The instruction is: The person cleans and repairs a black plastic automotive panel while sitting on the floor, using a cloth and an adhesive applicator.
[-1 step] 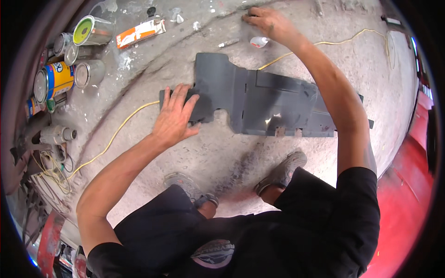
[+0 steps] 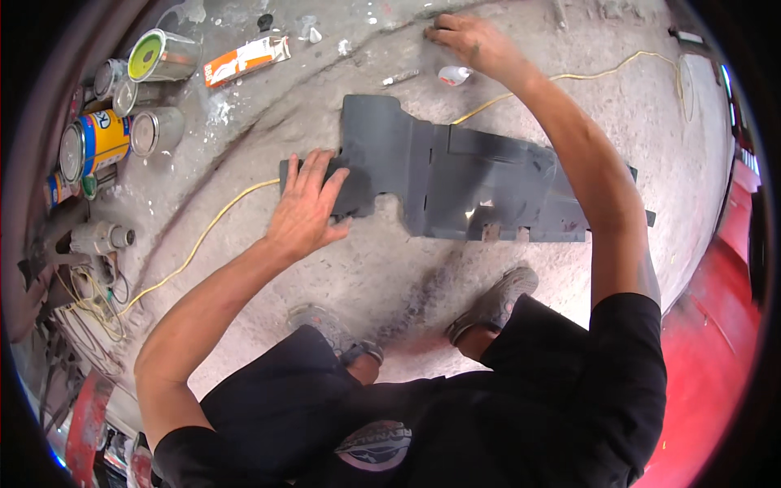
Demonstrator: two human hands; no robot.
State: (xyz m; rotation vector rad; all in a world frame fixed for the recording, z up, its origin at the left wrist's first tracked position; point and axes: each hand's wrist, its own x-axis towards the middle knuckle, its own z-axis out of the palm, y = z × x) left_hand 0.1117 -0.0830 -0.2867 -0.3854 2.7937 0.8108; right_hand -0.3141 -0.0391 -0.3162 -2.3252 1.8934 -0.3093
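A dark grey plastic panel with cut-outs and notches along its edges lies flat on the rough concrete floor. My left hand rests on the panel's left end, fingers spread and holding nothing. Beyond the panel, my right hand is low over the floor with its fingers bent and drawn together. Whatever may be between those fingertips is hidden. Just below that hand sits a small white bottle with red on it. My right forearm crosses over the panel's right part.
Paint cans and an orange-white carton stand or lie at the left. A heat-gun-like tool lies nearer, by tangled wires. The yellow cord passes beneath the panel. Red bodywork borders the right; my feet are close to the panel.
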